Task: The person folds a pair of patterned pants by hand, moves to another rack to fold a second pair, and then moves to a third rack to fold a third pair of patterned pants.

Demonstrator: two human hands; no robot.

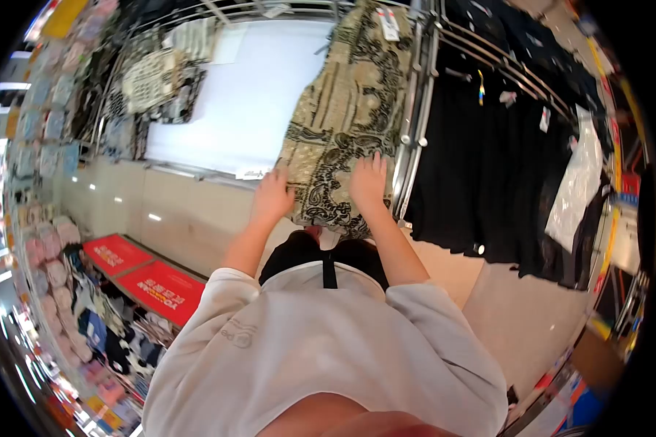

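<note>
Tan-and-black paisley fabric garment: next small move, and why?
Likely smooth the garment outward near its lower end: the left hand touches its left edge and the right hand lies toward its right, so both sides seem reachable.

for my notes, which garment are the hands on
The tan-and-black paisley cloth garment, touched by the left hand and right hand; the plain black cloth garments hang untouched.

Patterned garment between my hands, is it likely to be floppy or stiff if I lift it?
The patterned garment will probably be floppy, since its lower edge looks wavy. Being mostly cloth, with just a white tag near the top, it's likely fairly light for its size and unlikely to break.
</note>
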